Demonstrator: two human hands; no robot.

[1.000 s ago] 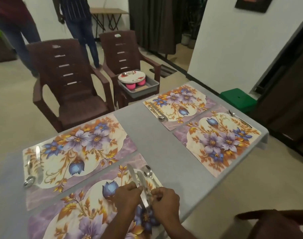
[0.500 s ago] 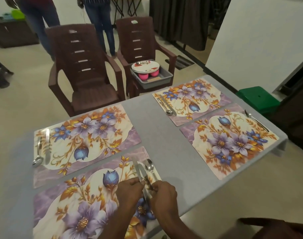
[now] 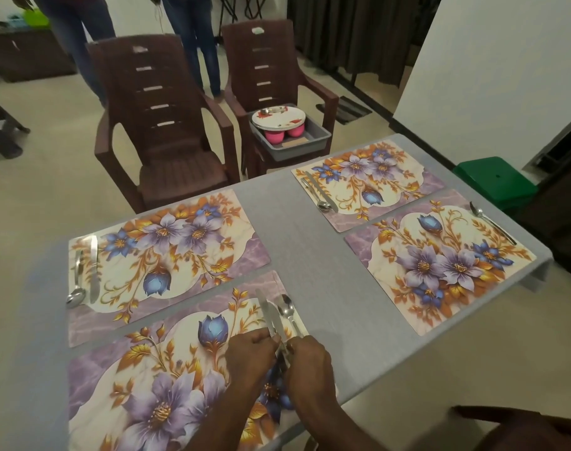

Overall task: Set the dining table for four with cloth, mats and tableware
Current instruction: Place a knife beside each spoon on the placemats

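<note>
A grey cloth point(image 3: 313, 255) covers the table, with floral mats laid on it. On the near mat point(image 3: 167, 379) my left hand point(image 3: 250, 353) and my right hand point(image 3: 308, 361) meet over the handles of a knife point(image 3: 267, 312) and a spoon point(image 3: 287, 310). Both hands have curled fingers on the handles; which hand holds which piece is hidden. The far left mat point(image 3: 167, 252) carries a spoon and knife point(image 3: 82, 271). The far right mat point(image 3: 368, 183) also has a pair point(image 3: 318, 193). One spoon point(image 3: 490, 221) lies on the right mat point(image 3: 440, 262).
Two brown plastic chairs stand behind the table. The right chair point(image 3: 271, 70) bears a grey bin point(image 3: 313, 143) with plates point(image 3: 277, 117) and pink cups point(image 3: 274, 136). A green stool point(image 3: 495, 179) is at the right. Two people's legs point(image 3: 199, 43) stand at the back.
The camera has moved closer and tilted down. My hands have stayed together on the cutlery handles at the near mat, and the knife and spoon have barely shifted.
</note>
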